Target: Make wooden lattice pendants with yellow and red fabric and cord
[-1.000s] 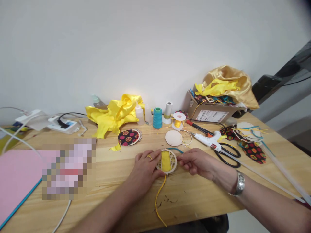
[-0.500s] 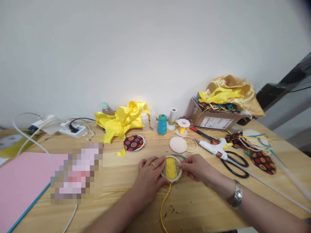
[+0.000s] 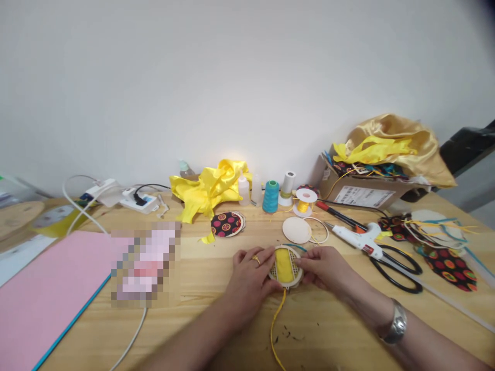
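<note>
Near the middle of the wooden table is a small round frame (image 3: 285,266) with lattice sides and a yellow cloth panel. My left hand (image 3: 253,273) grips its left edge, fingers on top and thumb at the lower edge. On the other side, my right hand (image 3: 323,266) pinches the right edge with thumb and index finger. A yellow cord (image 3: 274,330) runs down from the bottom of the frame toward the front. Part of a teal strand (image 3: 296,247) shows behind the frame's top edge.
Behind lie a patterned disc (image 3: 226,224), a pale disc (image 3: 296,230) and yellow fabric (image 3: 209,188). A teal thread cone (image 3: 270,197) stands near a yellow spool (image 3: 304,202). To the right are a glue gun (image 3: 356,239), black-handled scissors (image 3: 398,268) and a fabric-filled box (image 3: 358,193).
The camera view has turned slightly left, so everything sits further right. Both hands keep their hold on the round frame, with little visible change in their grip.
</note>
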### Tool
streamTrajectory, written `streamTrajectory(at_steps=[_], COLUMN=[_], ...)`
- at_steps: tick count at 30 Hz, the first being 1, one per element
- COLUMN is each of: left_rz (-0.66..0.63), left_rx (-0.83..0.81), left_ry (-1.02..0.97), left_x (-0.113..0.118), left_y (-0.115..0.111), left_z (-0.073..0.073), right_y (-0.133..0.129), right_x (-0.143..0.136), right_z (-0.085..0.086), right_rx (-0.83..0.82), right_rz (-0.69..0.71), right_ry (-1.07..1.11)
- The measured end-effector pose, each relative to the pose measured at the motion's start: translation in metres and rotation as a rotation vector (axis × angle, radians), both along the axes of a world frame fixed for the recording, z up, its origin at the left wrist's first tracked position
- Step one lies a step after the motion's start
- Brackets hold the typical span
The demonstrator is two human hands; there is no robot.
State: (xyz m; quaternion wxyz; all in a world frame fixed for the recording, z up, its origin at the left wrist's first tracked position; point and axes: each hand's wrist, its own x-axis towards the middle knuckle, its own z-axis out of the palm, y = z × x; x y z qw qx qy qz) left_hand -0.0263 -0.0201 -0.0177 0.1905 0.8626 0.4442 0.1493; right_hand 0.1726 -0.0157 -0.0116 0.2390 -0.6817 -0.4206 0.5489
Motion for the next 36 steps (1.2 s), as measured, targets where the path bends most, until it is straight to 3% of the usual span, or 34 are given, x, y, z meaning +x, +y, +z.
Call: streamTrajectory(at_steps=[11,19,23,26,30,32,34,36], left_rz=[0.001,-0.043,0.018,0.106,0.304,0.276,0.160,0.137], left_rx=[-0.019,-0.004,-0.078,-0.214,-0.554,-0.765,-0.947,-0.987], left_ry=[0.036,-0.055,-0.164,-0.358,-0.868,-1.049,-1.118,-1.155], left_x=[0.001,-0.002,-0.003,-0.002,0.006,0.011,0.016,0.018], left_y=[0.001,0.004,0.001,-0.001,0.006,0.014,0.022,0.029], left_z=[-0.001,-0.010,-0.015,-0.012,0.004,0.015,0.024,0.028], right_y=[0.005,0.001,-0.001,-0.001,0.003,0.007,0.015,0.023], right_x=[-0.002,-0.003,-0.001,0.004,0.009,0.008,0.006,0.002], right_z=[-0.003,-0.003,-0.005,-0.001,0.015,0.025,0.032,0.036], right_rx=[0.035,0.087,0.126,0.162,0.217,0.271,0.340,0.395], right_rz=[-0.002,-0.009,-0.012,0.001,0.027,0.058,0.098,0.131], right_ry=[0.110,0.169,0.207,0.239,0.282,0.296,0.303,0.307])
